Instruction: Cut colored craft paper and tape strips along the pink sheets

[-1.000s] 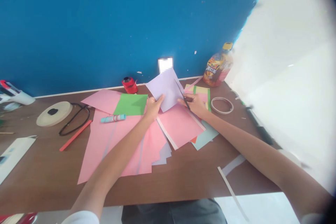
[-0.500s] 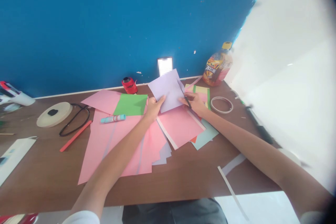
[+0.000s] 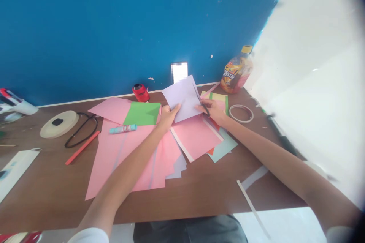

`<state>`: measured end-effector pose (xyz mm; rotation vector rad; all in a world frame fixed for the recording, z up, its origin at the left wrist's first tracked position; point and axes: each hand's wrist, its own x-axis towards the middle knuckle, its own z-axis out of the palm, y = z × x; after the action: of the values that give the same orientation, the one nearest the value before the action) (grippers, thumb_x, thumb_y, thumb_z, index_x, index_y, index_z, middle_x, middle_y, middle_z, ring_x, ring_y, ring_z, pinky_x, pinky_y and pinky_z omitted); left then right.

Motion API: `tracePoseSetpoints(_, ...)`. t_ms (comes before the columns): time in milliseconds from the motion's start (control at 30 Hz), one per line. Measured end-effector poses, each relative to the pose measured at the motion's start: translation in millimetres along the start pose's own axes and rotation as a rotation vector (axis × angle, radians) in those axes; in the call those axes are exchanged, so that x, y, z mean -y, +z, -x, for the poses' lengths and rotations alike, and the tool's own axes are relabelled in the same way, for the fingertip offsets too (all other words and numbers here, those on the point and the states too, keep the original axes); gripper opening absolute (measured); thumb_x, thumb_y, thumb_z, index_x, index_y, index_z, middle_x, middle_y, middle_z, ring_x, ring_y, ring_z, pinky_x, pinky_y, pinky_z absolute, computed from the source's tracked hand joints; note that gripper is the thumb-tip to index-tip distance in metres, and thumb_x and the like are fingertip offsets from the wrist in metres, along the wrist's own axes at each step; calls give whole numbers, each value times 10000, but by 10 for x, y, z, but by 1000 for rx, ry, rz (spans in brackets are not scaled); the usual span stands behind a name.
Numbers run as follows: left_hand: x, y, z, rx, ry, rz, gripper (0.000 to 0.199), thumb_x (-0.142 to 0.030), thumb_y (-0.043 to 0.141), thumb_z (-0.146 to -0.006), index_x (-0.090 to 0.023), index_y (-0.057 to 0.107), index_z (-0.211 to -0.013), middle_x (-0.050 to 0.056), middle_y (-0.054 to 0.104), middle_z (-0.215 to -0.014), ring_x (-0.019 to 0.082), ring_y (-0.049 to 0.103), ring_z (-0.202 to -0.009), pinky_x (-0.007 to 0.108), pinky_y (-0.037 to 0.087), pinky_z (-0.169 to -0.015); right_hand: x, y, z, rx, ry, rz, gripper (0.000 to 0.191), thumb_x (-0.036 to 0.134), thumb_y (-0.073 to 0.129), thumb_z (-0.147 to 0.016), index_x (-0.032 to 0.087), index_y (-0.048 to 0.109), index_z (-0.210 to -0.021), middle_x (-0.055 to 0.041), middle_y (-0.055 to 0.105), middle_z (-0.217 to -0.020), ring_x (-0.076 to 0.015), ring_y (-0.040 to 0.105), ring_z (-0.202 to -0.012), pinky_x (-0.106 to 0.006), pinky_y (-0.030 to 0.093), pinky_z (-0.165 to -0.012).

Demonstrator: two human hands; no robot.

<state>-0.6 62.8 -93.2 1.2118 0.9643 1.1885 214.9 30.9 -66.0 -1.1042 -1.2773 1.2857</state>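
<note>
My left hand (image 3: pixel 169 117) pinches the lower left of a lavender sheet of paper (image 3: pixel 184 97), thumb on top. In my right hand (image 3: pixel 212 111) are dark-handled scissors (image 3: pixel 205 109), their blades at the sheet's right edge, where a narrow strip runs alongside. Beneath the hands lies a pink sheet with white borders (image 3: pixel 196 138). A light blue sheet (image 3: pixel 224 147) sticks out under it. To the left are large pink paper (image 3: pixel 104 163), a green sheet (image 3: pixel 143 113) and a light blue glue stick (image 3: pixel 123 128).
A drink bottle (image 3: pixel 236 71) and a tape roll (image 3: pixel 241 114) are on the right. By the wall stand a red object (image 3: pixel 140 92) and a phone-like screen (image 3: pixel 179 72). A red stick (image 3: pixel 82 147), black cord loop (image 3: pixel 68 143) and round cream disc (image 3: pixel 51 130) lie left.
The lavender sheet and both hands have shifted very slightly right. The scissors' handle has turned a little in my right hand. Other things stay put.
</note>
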Motion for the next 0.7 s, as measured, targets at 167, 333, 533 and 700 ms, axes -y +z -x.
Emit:
tracePoseSetpoints(167,-33,8,19,17,-17,-88,500,-572,773,-708,-139,751,-956,89,761,-916,227,697,-833,347,543,-783,-10,-5,-10,3,-33,-37,283,432,839,-660,220,719,-805,0,669,-723,-164,610,-655,-301,507,-605)
tracePoseSetpoints(333,-79,21,49,44,-38,-123,471,-574,775,-704,-135,735,-871,95,744,-882,223,677,-808,340,536,-749,17,-4,-8,-24,-36,-5,324,464,822,-671,207,716,-836,8,644,-694,-145,578,-631,-273,462,-574)
tracePoseSetpoints(533,-48,6,52,83,-35,-183,459,-586,764,-716,-141,730,-821,71,715,-813,207,652,-762,322,515,-714,70,-4,-2,-47,-17,-28,321,450,821,-678,193,685,-813,20,602,-659,-108,505,-571,-241,377,-506)
tracePoseSetpoints(700,-64,17,68,105,-6,-236,475,-611,718,-754,-141,729,-824,66,712,-793,189,629,-714,291,489,-636,44,-15,-19,-76,-47,18,345,506,801,-683,204,659,-766,5,606,-675,-128,524,-595,-260,399,-533)
